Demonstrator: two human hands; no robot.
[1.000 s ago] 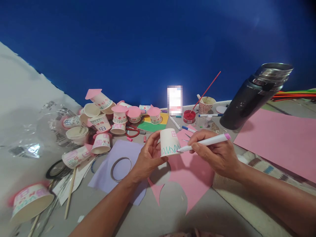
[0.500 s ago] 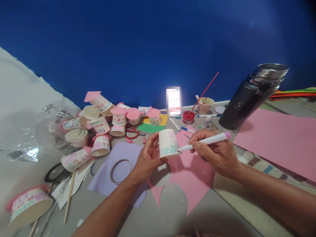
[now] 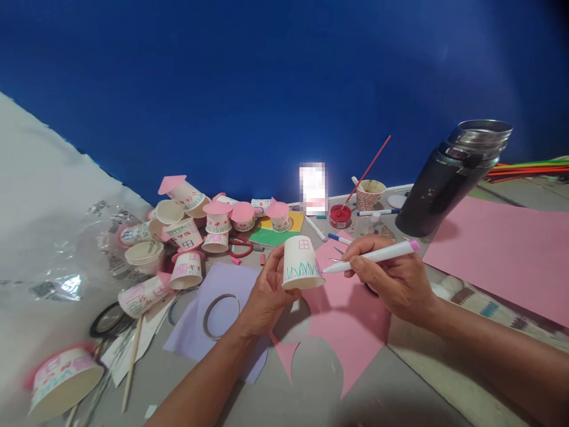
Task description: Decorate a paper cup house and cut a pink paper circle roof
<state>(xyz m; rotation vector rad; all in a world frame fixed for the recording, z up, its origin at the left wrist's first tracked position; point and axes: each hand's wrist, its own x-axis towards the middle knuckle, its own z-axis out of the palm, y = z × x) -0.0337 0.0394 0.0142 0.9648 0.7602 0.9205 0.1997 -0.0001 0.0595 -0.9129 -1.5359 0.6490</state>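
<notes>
The grey bench [image 3: 377, 388] carries the work, with a cut pink sheet [image 3: 344, 332] lying below the hands. The left hand [image 3: 267, 296] has its fingers curled round the left side of the paper cup, thumb low by the rim; the right hand [image 3: 386, 276] pinches the marker's barrel. The paper cup [image 3: 299, 255] is held above the bench, upside down, its long axis near upright with a slight tilt, wide mouth downward. The marker [image 3: 377, 256] slants, pink end up and right, nib pointing left and slightly down at the cup's right edge; contact is hard to tell. The step looks like drawing around the green grass strokes; the next move probably calls for a steady cup and a light nib
</notes>
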